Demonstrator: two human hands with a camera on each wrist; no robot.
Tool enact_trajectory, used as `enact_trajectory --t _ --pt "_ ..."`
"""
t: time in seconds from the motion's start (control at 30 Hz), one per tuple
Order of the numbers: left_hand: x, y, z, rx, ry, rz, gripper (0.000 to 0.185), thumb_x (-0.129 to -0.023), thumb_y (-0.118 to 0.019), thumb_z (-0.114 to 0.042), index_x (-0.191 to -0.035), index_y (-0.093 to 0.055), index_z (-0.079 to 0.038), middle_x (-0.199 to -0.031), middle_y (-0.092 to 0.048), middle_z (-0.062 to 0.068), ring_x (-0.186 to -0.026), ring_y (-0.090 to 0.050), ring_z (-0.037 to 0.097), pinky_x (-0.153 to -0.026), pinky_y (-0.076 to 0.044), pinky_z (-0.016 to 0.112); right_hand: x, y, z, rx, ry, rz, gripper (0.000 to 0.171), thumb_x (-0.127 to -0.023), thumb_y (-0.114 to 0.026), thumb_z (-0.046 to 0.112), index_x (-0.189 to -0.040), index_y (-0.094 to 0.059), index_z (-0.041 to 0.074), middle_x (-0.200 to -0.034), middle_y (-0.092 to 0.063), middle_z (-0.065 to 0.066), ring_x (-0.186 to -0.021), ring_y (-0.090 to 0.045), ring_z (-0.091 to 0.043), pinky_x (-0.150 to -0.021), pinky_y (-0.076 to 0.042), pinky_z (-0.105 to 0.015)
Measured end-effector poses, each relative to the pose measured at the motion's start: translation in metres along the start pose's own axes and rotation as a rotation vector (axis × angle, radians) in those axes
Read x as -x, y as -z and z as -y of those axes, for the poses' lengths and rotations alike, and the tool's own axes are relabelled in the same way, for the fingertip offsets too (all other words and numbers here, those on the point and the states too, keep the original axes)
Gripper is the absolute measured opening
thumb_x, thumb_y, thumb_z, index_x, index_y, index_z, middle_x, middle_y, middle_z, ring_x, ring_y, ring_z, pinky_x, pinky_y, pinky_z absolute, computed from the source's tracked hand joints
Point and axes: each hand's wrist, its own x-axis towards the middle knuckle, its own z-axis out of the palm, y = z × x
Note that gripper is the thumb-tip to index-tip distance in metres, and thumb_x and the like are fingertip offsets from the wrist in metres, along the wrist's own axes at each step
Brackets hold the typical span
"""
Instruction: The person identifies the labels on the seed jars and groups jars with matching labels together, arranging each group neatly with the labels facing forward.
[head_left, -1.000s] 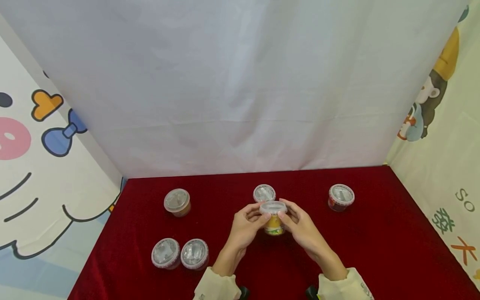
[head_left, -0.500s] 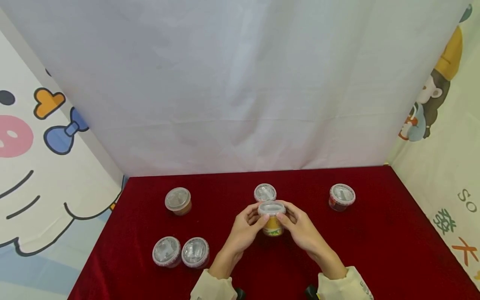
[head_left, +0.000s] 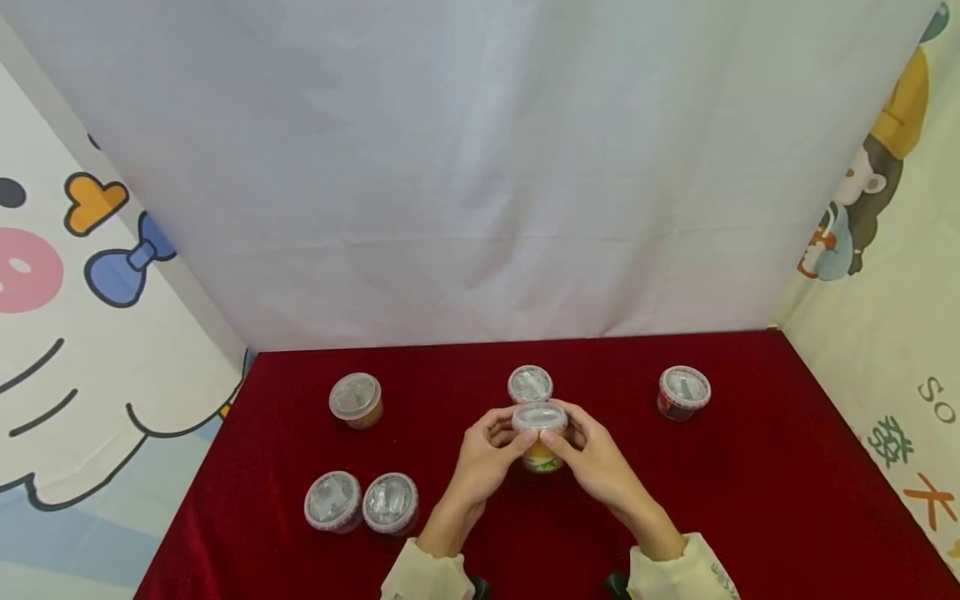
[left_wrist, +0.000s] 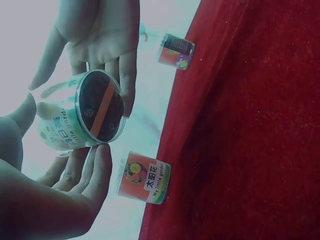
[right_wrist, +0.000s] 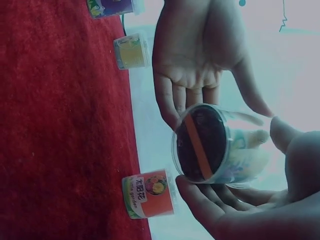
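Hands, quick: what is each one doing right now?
Left hand: fingers curled round the held cup.
Right hand: grips the same cup from the other side.

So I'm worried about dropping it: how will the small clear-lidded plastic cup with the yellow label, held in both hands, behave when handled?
The small clear-lidded plastic cup with the yellow label is probably light: fingertips of the left hand and right hand alone carry it. Its smooth round wall may slip, and would likely roll if laid sideways. The dark fill seen through its base suggests some weight low down.

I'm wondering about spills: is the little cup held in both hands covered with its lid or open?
Covered. In the head view a clear lid sits flat on the cup, which stands upright between the left hand and right hand, held off the red cloth.
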Motion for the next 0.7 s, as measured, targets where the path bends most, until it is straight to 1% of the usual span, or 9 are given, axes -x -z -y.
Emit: enact_trajectory --t 0.07,0.13,0.23,0.3,0.37,0.43,0.5,0.6,0.7 --pt "0.0002 0.0001 0.0005 0.000 0.003 0.008 0.051 -0.102 -0.075 -0.025 -0.144 -0.059 -0.002 -0.137 -0.066 0.015 -0.121 -0.064 0.025 -0.096 -0.054 0.033 -0.0002 -0.0006 -0.0008 0.002 0.010 0.001 0.056 -0.110 -0.060 0.016 -0.158 -0.039 -0.006 -0.151 -0.052 -0.028 -0.136 -0.057 -0.039 -0.096 -0.055 -0.029" --pt "0.0004 0.0007 0.0006 0.002 0.004 0.026 0.051 -0.103 -0.073 -0.025 -0.146 -0.056 -0.003 -0.140 -0.064 0.015 -0.122 -0.063 0.026 -0.099 -0.053 0.035 -0.0001 -0.0002 -0.0013 -0.001 0.017 0.006 0.056 -0.111 -0.059 0.017 -0.158 -0.039 -0.006 -0.152 -0.052 -0.028 -0.137 -0.056 -0.039 -0.098 -0.054 -0.031" --pt "0.0005 0.0019 0.0014 -0.004 0.000 0.055 0.052 -0.105 -0.069 -0.025 -0.150 -0.053 -0.005 -0.145 -0.061 0.016 -0.124 -0.062 0.026 -0.102 -0.053 0.038 0.0006 0.0003 -0.0011 -0.005 0.028 0.028 0.055 -0.112 -0.057 0.018 -0.158 -0.038 -0.006 -0.152 -0.051 -0.029 -0.139 -0.054 -0.041 -0.104 -0.053 -0.040" --pt "0.0004 0.0026 0.0017 -0.008 -0.008 0.060 0.051 -0.106 -0.068 -0.024 -0.151 -0.053 -0.004 -0.145 -0.060 0.016 -0.123 -0.062 0.025 -0.102 -0.053 0.038 0.0011 0.0004 -0.0007 -0.009 0.024 0.038 0.056 -0.112 -0.055 0.019 -0.159 -0.037 -0.005 -0.155 -0.049 -0.028 -0.142 -0.051 -0.042 -0.110 -0.050 -0.047" --pt "0.0000 0.0029 0.0016 -0.015 -0.016 0.049 0.050 -0.106 -0.068 -0.024 -0.150 -0.055 -0.004 -0.142 -0.062 0.017 -0.119 -0.063 0.023 -0.100 -0.054 0.037 0.0015 -0.0002 0.0000 -0.013 0.014 0.040 0.057 -0.113 -0.054 0.021 -0.160 -0.035 -0.005 -0.157 -0.047 -0.028 -0.144 -0.048 -0.042 -0.114 -0.047 -0.053" --pt "-0.0003 0.0029 0.0010 -0.016 -0.025 0.029 0.049 -0.105 -0.070 -0.024 -0.148 -0.058 -0.002 -0.137 -0.065 0.017 -0.115 -0.064 0.021 -0.097 -0.055 0.034 0.0016 -0.0016 0.0011 -0.013 0.003 0.028 0.058 -0.113 -0.054 0.021 -0.161 -0.034 -0.005 -0.159 -0.045 -0.028 -0.145 -0.048 -0.042 -0.115 -0.045 -0.055" --pt "-0.0006 0.0024 0.0003 -0.014 -0.029 0.013 0.050 -0.104 -0.072 -0.024 -0.146 -0.059 -0.001 -0.133 -0.067 0.017 -0.112 -0.064 0.019 -0.095 -0.055 0.031 0.0016 -0.0029 0.0021 -0.013 -0.008 0.013 0.058 -0.113 -0.054 0.022 -0.161 -0.034 -0.005 -0.159 -0.045 -0.028 -0.145 -0.048 -0.042 -0.116 -0.045 -0.055" --pt "-0.0006 0.0008 -0.0010 -0.008 -0.028 -0.007 0.051 -0.101 -0.076 -0.026 -0.143 -0.061 0.000 -0.130 -0.070 0.016 -0.109 -0.065 0.017 -0.091 -0.054 0.027 0.0015 -0.0045 0.0035 -0.015 -0.012 -0.004 0.057 -0.113 -0.054 0.021 -0.159 -0.036 -0.005 -0.156 -0.047 -0.028 -0.143 -0.050 -0.042 -0.113 -0.047 -0.052" --pt "-0.0005 -0.0004 -0.0018 -0.007 -0.021 -0.019 0.052 -0.099 -0.078 -0.026 -0.141 -0.062 0.001 -0.127 -0.071 0.015 -0.107 -0.066 0.017 -0.089 -0.053 0.025 0.0014 -0.0042 0.0035 -0.022 -0.013 -0.003 0.054 -0.113 -0.054 0.021 -0.158 -0.038 -0.005 -0.154 -0.050 -0.028 -0.142 -0.052 -0.042 -0.112 -0.048 -0.051"
